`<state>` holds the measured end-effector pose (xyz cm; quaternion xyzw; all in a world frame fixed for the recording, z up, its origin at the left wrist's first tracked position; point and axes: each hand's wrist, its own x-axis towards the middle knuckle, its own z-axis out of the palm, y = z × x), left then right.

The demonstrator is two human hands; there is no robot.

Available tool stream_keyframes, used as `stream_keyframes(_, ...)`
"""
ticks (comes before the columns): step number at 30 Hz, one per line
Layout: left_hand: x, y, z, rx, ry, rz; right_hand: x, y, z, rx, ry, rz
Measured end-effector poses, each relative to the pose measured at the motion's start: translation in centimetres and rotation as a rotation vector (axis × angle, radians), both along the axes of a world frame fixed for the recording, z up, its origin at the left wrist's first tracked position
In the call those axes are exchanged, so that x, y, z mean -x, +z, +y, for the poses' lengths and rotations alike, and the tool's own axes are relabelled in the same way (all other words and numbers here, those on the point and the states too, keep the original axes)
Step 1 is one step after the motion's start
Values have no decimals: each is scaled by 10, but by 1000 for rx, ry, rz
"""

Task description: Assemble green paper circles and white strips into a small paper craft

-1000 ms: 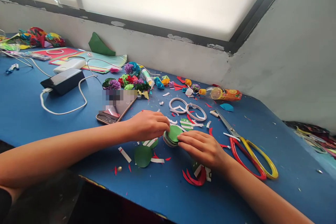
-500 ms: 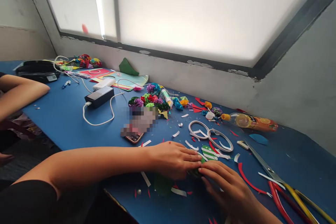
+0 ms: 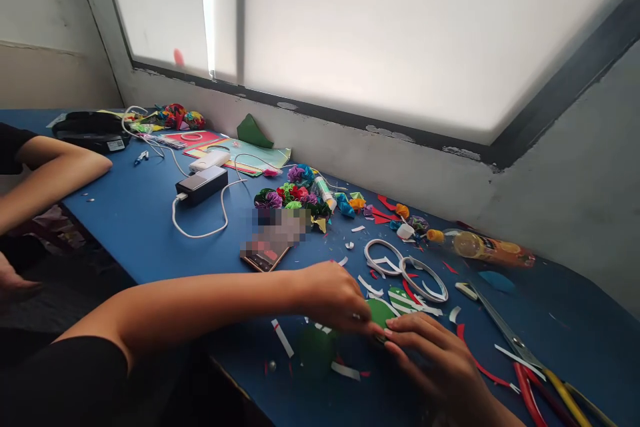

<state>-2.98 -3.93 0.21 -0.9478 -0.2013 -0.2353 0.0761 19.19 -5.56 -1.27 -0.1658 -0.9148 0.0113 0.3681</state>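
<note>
My left hand [image 3: 334, 297] and my right hand [image 3: 434, 355] meet over a small stack of green paper discs [image 3: 380, 312] on the blue table [image 3: 135, 227]. The left fingers curl and pinch the stack's near edge. On its right side rest the right fingers, held together. Another green paper circle [image 3: 315, 349] lies just in front of the left hand. White and red paper strips are scattered around both hands.
Scissors [image 3: 520, 353] with red and yellow handles lie at the right. White paper rings [image 3: 405, 265], a juice bottle [image 3: 483, 248], paper flowers [image 3: 293, 193], a phone [image 3: 267, 250] and a power bank with cable [image 3: 201, 185] sit further back. Another person's arm [image 3: 47, 177] rests at the left.
The view has swung up and left, bringing in the window and the other person's arm. Both hands stay on the green disc stack, which shows more now than half a second ago.
</note>
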Motion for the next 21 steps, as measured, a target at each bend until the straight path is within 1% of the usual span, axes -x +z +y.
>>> stream_keyframes(2,4,2,4,-67,-5,-56,0,5,-1,105,-36,-15)
stream_keyframes(4,8,4,7,-156,-69,-49,0,13,-2,207,-57,-31)
stream_keyframes(6,10,5,8,-200,-132,-15,3,22,-1,254,-76,-13)
stream_keyframes(7,10,6,8,-209,-157,-2,6,27,0,247,-91,11)
stream_keyframes(9,9,7,6,-214,-202,16,17,35,1,218,-136,72)
stream_keyframes(11,6,7,4,-214,-226,34,32,42,4,278,-153,74)
stream_keyframes(12,5,7,3,-209,-228,45,41,45,5,331,-145,64)
stream_keyframes(14,3,6,2,-194,-238,77,59,50,9,487,-127,57)
stream_keyframes(16,1,5,3,-176,-280,130,74,54,12,651,-105,10)
stream_keyframes(18,0,4,4,-157,-322,191,83,56,15,775,-100,-31)
stream_keyframes(19,0,5,3,-146,-323,217,86,57,16,811,-109,-34)
stream_keyframes(21,1,7,2,-121,-271,253,88,58,17,819,-149,-5)
